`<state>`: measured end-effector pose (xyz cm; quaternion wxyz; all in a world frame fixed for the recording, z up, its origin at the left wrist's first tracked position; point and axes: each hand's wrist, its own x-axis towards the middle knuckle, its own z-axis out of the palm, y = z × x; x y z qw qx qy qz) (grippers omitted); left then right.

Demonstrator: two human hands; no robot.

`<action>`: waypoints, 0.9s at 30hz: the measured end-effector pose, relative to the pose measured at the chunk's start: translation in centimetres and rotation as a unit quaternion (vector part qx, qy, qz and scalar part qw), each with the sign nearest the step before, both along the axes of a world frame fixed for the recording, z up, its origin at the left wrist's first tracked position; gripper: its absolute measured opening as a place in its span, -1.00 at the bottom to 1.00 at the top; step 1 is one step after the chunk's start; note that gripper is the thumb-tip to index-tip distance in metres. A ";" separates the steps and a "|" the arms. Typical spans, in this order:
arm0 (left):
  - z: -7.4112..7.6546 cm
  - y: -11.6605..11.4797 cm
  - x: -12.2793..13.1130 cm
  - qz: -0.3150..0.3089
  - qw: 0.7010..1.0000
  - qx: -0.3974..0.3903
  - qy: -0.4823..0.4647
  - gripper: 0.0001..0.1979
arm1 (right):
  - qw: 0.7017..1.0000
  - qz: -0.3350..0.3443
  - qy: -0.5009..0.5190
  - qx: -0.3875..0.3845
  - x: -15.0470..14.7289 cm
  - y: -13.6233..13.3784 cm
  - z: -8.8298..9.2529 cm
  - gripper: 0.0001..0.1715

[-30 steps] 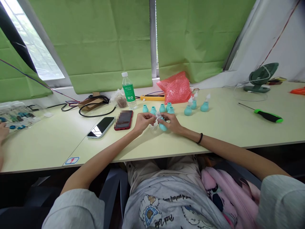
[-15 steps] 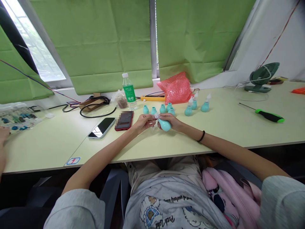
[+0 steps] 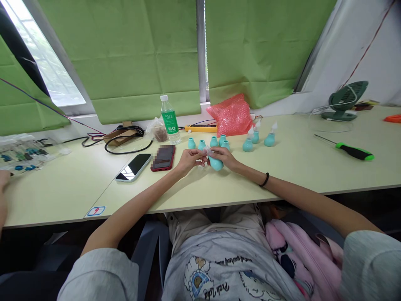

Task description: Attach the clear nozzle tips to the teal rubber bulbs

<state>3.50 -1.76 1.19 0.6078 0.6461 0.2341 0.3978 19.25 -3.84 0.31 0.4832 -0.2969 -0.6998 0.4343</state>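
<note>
Person seated in front of me, both hands busy at the tabletop (image 3: 282, 175). Right grip (image 3: 227, 158): clamped on a teal bulb (image 3: 216, 164), round base showing below the fingers. Left grip (image 3: 189, 161): fingertips together, pinched on a clear tip (image 3: 206, 151) at the bulb's neck; exact contact partly hidden. Bulb sits between the two hands, tilted, neck toward the left grip, base toward the person and a bit right. Can't tell if its base touches the tabletop.

Just beyond the grips: five teal bulbs with open necks, one of them a front bulb (image 3: 225, 145), all upright, bunched close. Right of those, past the right grip: three more bulbs with pale pointed tips on, nearest one a tipped bulb (image 3: 247, 145). Behind the bunch: red bubble-wrap bag (image 3: 231, 115), with a yellow item (image 3: 200, 128) beside it.

Left of the left grip: red-cased phone (image 3: 163, 158) near, pale-cased phone (image 3: 133, 168) next out. Beyond them, water bottle (image 3: 170, 121), upright, and black cable (image 3: 125, 146). Well right of the right grip: screwdriver (image 3: 354, 151), lying flat; green fan (image 3: 341, 102) farther back. Far left: co-worker's hand (image 3: 3, 188), near clear plastic bags (image 3: 21, 156).
</note>
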 end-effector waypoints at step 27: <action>-0.5 1.8 -1.1 0.264 0.801 0.452 0.291 -0.76 | 0.980 -0.092 -0.177 -0.002 0.3 -0.1 -0.3 -0.67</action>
